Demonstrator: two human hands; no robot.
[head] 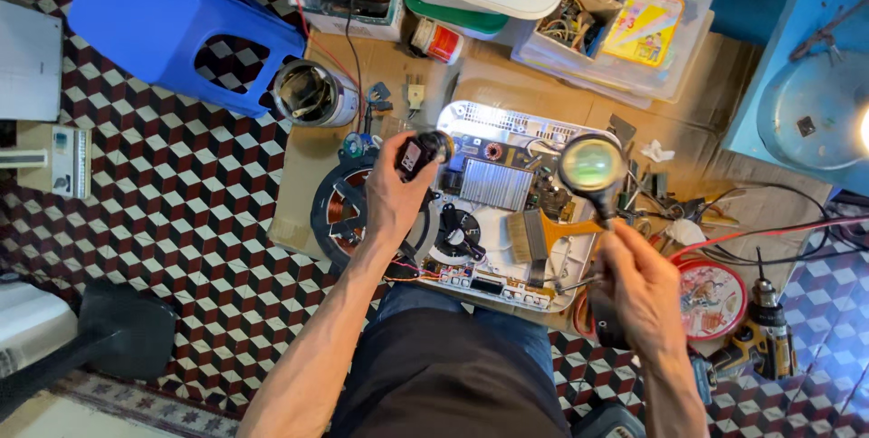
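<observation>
My left hand (391, 198) grips a small black cylindrical part (418, 154) with a label, raised over the left side of an opened appliance. My right hand (641, 289) holds a round magnifying glass (592, 166) by its black handle, the lens hovering over the right side. The opened appliance (507, 207) lies on cardboard and shows a circuit board, a finned metal heatsink (495, 184) and a small black fan (459, 232). A round copper coil disc (342, 212) lies at its left, partly hidden by my left hand. A wide paintbrush (536, 234) with a wooden handle rests on the board.
A blue plastic stool (172, 17) lies tipped on the checkered floor. An open tin can (312, 94) stands near it. Clear boxes of parts (615, 13) and a white device line the back. Loose tools, red wires, a round tin lid (715, 298) and a cordless drill (760, 334) sit at right.
</observation>
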